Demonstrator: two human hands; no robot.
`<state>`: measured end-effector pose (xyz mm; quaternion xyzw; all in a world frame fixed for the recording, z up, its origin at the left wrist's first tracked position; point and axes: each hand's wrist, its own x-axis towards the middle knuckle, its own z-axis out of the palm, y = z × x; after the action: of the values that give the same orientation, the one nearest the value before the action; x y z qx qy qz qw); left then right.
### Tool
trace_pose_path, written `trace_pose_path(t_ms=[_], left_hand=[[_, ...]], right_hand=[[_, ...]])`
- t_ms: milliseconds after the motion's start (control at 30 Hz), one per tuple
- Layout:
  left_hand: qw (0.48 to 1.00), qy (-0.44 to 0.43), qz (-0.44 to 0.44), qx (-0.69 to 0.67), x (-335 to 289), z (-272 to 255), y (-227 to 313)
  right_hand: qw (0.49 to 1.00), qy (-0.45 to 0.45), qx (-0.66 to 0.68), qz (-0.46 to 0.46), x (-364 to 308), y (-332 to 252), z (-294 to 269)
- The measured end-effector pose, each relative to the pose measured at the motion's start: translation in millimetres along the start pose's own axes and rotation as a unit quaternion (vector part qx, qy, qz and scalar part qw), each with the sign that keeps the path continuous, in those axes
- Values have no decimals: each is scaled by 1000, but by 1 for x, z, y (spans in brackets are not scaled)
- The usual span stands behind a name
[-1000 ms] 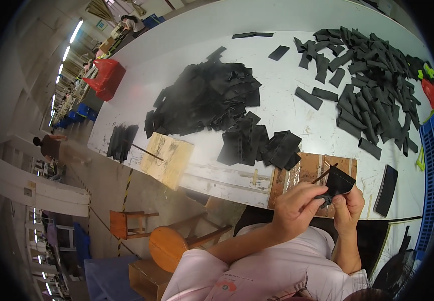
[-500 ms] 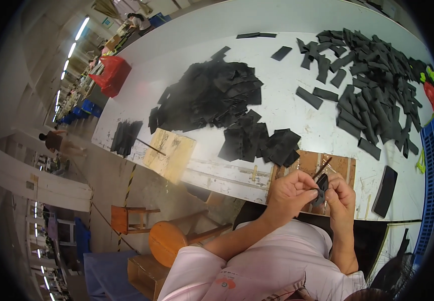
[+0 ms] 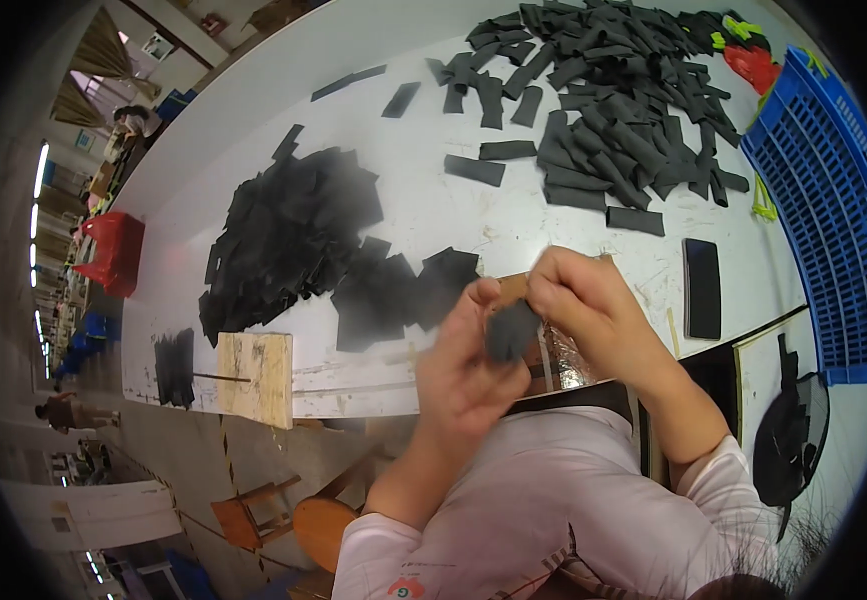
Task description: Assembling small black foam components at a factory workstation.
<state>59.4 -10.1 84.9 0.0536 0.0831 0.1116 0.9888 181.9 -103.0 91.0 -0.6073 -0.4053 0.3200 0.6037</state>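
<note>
Between my two hands, above the table's front edge, is a small dark grey fabric piece [image 3: 513, 332], blurred by motion. My left hand [image 3: 468, 365] has its palm turned up, with the thumb and curled fingers around the piece's left side. The thumb and fingers of my right hand [image 3: 588, 310] pinch its upper right edge. Under the hands lies a brown board [image 3: 558, 365] with a shiny clear covering, mostly hidden. Flat dark pieces [image 3: 378, 300] lie loose just left of my hands, beside a large heap of flat dark pieces [image 3: 298, 215].
Rolled dark pieces [image 3: 613, 140] are piled at the far right, near a blue plastic basket [image 3: 823, 200]. A black phone-like slab [image 3: 701, 290] lies right of my hands. At left are a wooden block [image 3: 255, 380], a small dark stack [image 3: 174, 368] and a red bag [image 3: 113, 252].
My head view has turned, shifting the table contents leftward. My hands have risen closer with the dark piece, and my left palm has turned up. The thin brown stick by the fingers no longer shows.
</note>
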Motion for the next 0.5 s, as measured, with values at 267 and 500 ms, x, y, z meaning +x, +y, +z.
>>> trace_pose_path(t_ms=[267, 500], left_hand=[[996, 34, 11, 78, 16, -81, -5], [872, 16, 155, 464, 5, -27, -10]], right_hand=[[939, -48, 252, 229, -6, 84, 3], [971, -191, 135, 52, 17, 48, -15]])
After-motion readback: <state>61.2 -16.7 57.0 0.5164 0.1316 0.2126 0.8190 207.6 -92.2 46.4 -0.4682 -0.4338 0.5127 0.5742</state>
